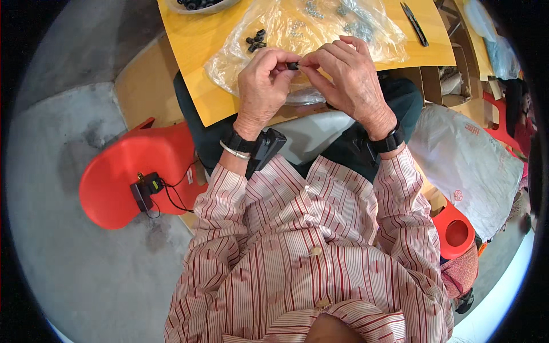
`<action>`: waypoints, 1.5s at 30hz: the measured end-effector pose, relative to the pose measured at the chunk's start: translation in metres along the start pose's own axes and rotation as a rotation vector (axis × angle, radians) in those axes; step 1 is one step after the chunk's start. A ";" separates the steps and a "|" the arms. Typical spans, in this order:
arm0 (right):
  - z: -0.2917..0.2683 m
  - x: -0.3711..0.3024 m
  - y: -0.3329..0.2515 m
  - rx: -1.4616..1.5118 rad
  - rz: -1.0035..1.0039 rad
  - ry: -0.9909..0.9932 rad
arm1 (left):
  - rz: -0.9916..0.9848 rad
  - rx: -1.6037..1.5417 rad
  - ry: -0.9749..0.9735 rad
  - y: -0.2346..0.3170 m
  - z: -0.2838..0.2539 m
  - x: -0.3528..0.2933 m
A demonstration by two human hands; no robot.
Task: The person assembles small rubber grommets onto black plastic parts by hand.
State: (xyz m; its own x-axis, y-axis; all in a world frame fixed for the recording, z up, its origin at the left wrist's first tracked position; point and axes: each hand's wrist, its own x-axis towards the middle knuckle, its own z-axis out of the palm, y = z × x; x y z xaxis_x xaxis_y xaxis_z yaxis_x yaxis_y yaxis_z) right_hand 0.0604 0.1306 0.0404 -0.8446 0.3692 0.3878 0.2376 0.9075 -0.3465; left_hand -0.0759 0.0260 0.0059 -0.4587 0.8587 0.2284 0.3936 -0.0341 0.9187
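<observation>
A small black cylindrical part [293,66] is pinched between the thumb and fingers of my left hand [260,86], above the table's near edge. My right hand [346,77] meets it from the right, thumb and forefinger closed together at the part's end. Whatever those right fingertips hold is too small to make out. Beyond my hands, a clear plastic bag [231,60] lies spread on the yellow table [191,54]. Several similar black parts [256,40] sit in a small cluster on the bag. Small shiny metal pieces [359,30] are scattered farther right on it.
A bowl [220,6] of black parts stands at the far left of the table. Black-handled snips [414,24] lie at the far right. A red chair [108,183] with a black device [146,191] is at left. A white sack [463,166] sits at right beside an open cardboard box [457,97].
</observation>
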 end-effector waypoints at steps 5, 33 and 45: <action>0.002 0.003 0.000 0.012 0.005 0.006 | -0.014 -0.027 0.001 -0.003 -0.001 0.000; 0.031 0.035 0.001 -0.016 -0.022 0.035 | 0.001 -0.259 -0.071 0.007 -0.029 -0.030; 0.048 0.043 -0.001 -0.046 -0.027 0.012 | -0.107 -0.330 -0.027 0.009 -0.030 -0.031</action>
State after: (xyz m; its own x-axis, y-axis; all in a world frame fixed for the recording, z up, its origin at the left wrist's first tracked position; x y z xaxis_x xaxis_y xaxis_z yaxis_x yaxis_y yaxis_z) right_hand 0.0003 0.1360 0.0164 -0.8453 0.3469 0.4063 0.2372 0.9251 -0.2965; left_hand -0.0819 -0.0167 0.0169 -0.4608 0.8792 0.1208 0.0635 -0.1031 0.9926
